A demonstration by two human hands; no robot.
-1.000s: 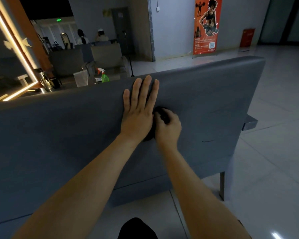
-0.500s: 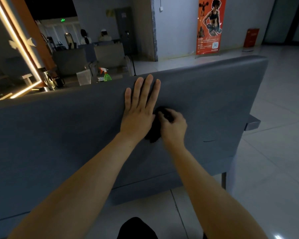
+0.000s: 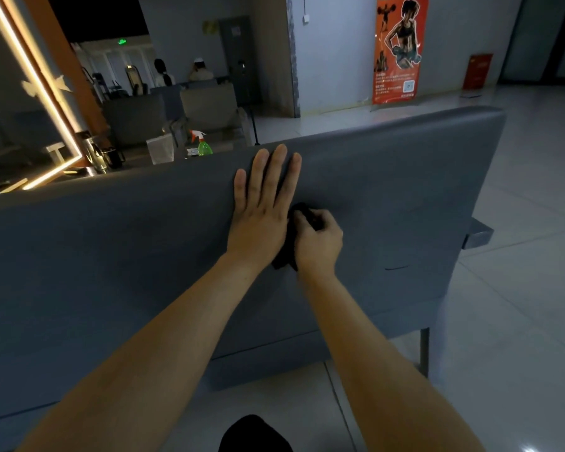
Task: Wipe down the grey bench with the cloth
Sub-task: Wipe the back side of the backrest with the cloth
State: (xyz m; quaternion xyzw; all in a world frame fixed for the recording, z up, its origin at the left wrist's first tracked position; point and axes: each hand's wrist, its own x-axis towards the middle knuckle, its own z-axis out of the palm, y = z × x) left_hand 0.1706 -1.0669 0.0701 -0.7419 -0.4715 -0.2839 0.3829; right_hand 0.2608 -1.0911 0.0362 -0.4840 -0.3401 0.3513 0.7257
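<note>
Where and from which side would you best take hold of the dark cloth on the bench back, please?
Probably its bunched upper part, from the right: the right hand grips the cloth there, the flat left hand blocks its left side, and a loose tail hangs below.

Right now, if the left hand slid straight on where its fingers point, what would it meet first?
The top edge of the grey bench, just past the fingers; beyond it looks free, though depth is unclear.
</note>
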